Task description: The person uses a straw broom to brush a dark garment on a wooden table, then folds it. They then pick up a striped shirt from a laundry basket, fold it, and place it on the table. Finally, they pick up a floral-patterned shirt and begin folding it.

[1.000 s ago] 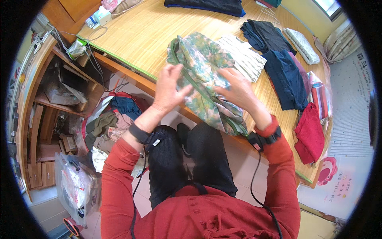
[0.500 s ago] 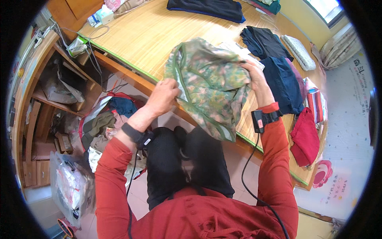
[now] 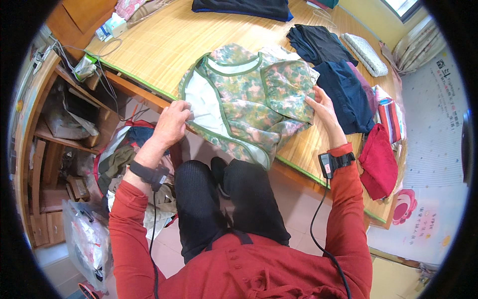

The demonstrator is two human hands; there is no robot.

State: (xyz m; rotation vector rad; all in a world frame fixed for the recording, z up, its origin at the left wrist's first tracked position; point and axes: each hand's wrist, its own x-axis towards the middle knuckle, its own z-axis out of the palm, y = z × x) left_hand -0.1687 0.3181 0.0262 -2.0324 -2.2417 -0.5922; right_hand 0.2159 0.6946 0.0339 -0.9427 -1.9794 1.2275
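A green and pink mottled garment (image 3: pixel 244 102) with dark green piping and a white lining is spread over the near edge of the table. Its lower part hangs past that edge. My left hand (image 3: pixel 170 123) pinches the garment's left side, where the lining shows. At the opposite side my right hand (image 3: pixel 324 108) grips the garment's edge between thumb and fingers. Part of a white cloth (image 3: pixel 279 52) pokes out behind the garment. Beside my right hand lies a folded navy garment (image 3: pixel 343 97).
The wooden table (image 3: pixel 149 55) also bears folded dark trousers (image 3: pixel 323 42), a white knitted roll (image 3: pixel 364 54), a red cloth (image 3: pixel 379 162) and a black folded garment (image 3: pixel 244 7). On the floor at left stand an open bag of clothes (image 3: pixel 117 167) and a clear plastic bin (image 3: pixel 87 244).
The bunched garment has been opened out flatter on the table, showing its neckline and lining. My left hand has moved left with its edge; my right hand has slid slightly down.
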